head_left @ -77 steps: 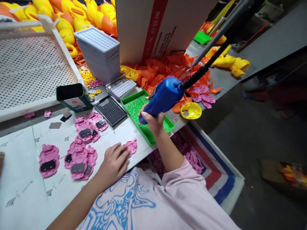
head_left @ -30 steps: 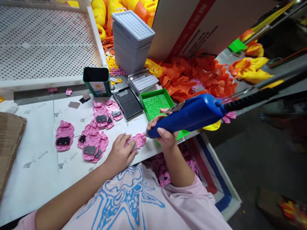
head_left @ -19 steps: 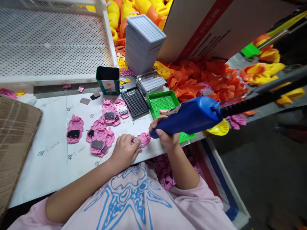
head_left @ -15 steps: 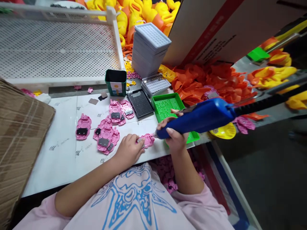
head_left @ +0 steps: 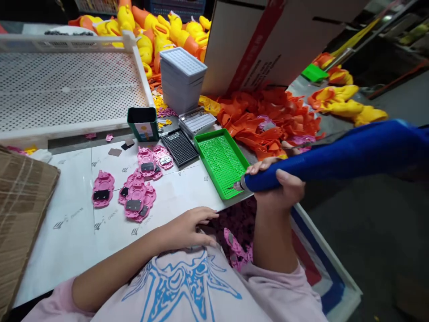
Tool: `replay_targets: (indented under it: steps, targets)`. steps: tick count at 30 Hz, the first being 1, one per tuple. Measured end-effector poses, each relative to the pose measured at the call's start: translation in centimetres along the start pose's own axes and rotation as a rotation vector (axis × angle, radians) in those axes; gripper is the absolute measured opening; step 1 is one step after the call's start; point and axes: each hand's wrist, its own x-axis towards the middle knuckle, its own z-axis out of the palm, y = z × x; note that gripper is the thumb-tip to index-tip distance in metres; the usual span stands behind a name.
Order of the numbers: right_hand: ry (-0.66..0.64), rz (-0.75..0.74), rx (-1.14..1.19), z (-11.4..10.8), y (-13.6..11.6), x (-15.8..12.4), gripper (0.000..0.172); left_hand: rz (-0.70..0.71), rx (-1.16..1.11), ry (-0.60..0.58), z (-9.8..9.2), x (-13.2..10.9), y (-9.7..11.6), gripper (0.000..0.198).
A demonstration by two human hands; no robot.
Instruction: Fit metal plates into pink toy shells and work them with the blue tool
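Observation:
My right hand (head_left: 279, 185) is wrapped round a blue electric screwdriver (head_left: 321, 156). Its tip reaches over the near end of a green perforated tray (head_left: 221, 163). My left hand (head_left: 191, 226) is open at the table's front edge, thumb apart from the fingers, with nothing in it. Just right of it, below the edge, a pink plastic part (head_left: 233, 246) with a grey plate shows above a dark heap of pink parts; I cannot tell whether it is falling or resting. Several pink parts with dark plates (head_left: 136, 199) lie on the table to the left.
A black grid tray (head_left: 180, 147), a dark green container (head_left: 143, 125) and a stack of white trays (head_left: 182, 80) stand behind. Orange pieces (head_left: 268, 116) are heaped at back right. Cardboard (head_left: 28, 214) borders the left; a white perforated crate (head_left: 67, 89) stands at back left.
My left hand has let go of the pink part and moved down to the table edge. My right hand has drawn the screwdriver right, away from the work spot. The view has shifted right.

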Motion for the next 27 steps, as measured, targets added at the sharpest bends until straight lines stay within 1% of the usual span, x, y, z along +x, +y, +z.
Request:
replay_targets:
  steps: [1, 2, 4, 6, 7, 8, 10, 12, 14, 17, 22, 25, 27]
  targets:
    - [0.029, -0.003, 0.002, 0.1, 0.5, 0.5, 0.018, 0.014, 0.079, 0.054, -0.6, -0.5, 0.1, 0.047]
    - [0.055, -0.006, 0.002, 0.3, 1.1, 1.1, 0.018, 0.008, 0.195, 0.141, -1.4, -1.3, 0.1, 0.039]
    - [0.089, -0.010, -0.002, 0.6, 2.7, 2.3, 0.017, -0.041, 0.501, 0.432, -3.4, -3.1, -0.1, 0.029]
    - [0.102, -0.001, -0.014, 0.9, 4.5, 3.3, 0.018, -0.184, 0.826, 0.671, -5.3, -5.1, -0.6, 0.031]
    - [0.101, 0.006, -0.021, 1.0, 5.3, 3.7, 0.019, -0.261, 0.936, 0.736, -6.1, -6.0, -0.9, 0.033]
    - [0.095, 0.014, -0.028, 1.1, 6.1, 4.0, 0.019, -0.341, 1.001, 0.747, -6.7, -6.9, -1.1, 0.035]
    - [0.072, 0.023, -0.042, 1.3, 7.3, 4.4, 0.019, -0.493, 1.062, 0.719, -7.4, -8.2, -1.5, 0.036]
    - [0.052, 0.026, -0.054, 1.4, 8.2, 4.5, 0.019, -0.562, 1.048, 0.700, -7.6, -9.0, -1.7, 0.035]
    - [0.043, 0.029, -0.060, 1.5, 8.6, 4.5, 0.019, -0.559, 0.992, 0.705, -7.4, -9.4, -1.9, 0.033]
    - [0.033, 0.034, -0.061, 1.5, 8.7, 4.4, 0.018, -0.529, 0.935, 0.715, -7.1, -9.3, -2.0, 0.032]
    - [0.000, 0.035, -0.072, 1.4, 8.6, 4.4, 0.019, -0.472, 0.990, 0.779, -6.4, -8.8, -1.9, 0.028]
    - [-0.036, 0.038, -0.071, 1.5, 8.7, 4.4, 0.021, -0.439, 1.035, 0.837, -6.1, -8.9, -1.6, 0.024]
    - [-0.039, 0.039, -0.079, 1.6, 8.8, 4.4, 0.019, -0.370, 1.043, 0.863, -6.1, -8.9, -1.2, 0.024]
